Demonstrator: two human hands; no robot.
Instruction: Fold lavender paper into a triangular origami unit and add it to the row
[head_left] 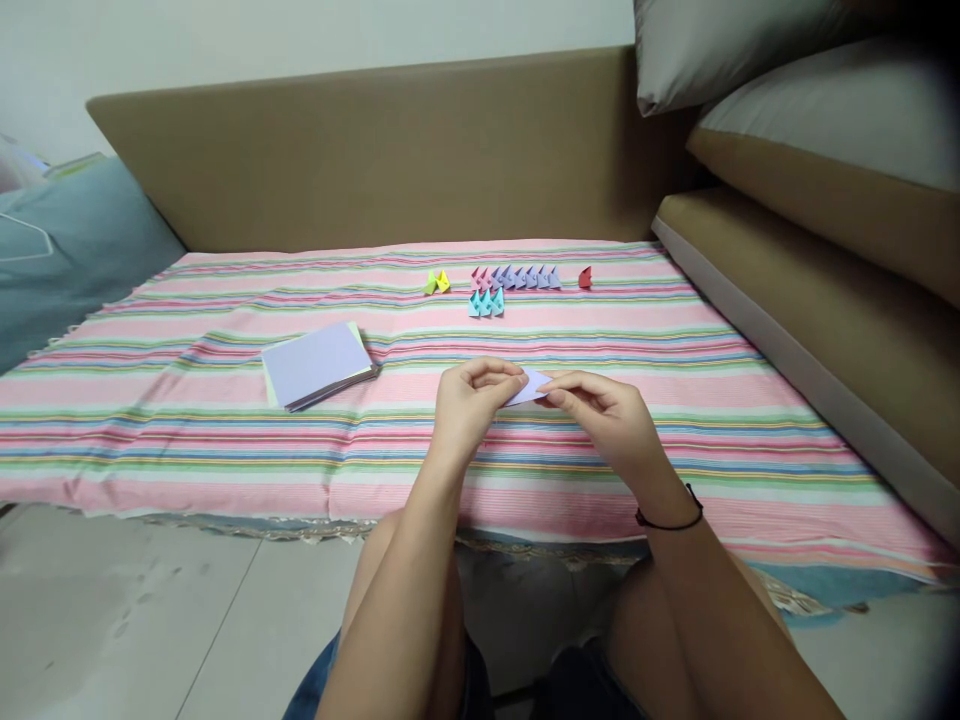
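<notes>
A striped cloth [187,440] carries a paper stack [319,365]. Right of the stack, the left hand [469,405] and right hand [607,415] each pinch one end of a lilac paper piece [529,385] just above the cloth. Its long axis runs left-right, with the right end slightly higher. Small folded units [514,285] sit farther back and right of the stack.

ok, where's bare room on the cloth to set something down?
Free: striped cloth right of the red piece, up to the cushions; the wide stretch left of the paper stack. Crowded: the far row of folded pieces; near edge, left hand and right hand pinch the lilac paper.
</notes>
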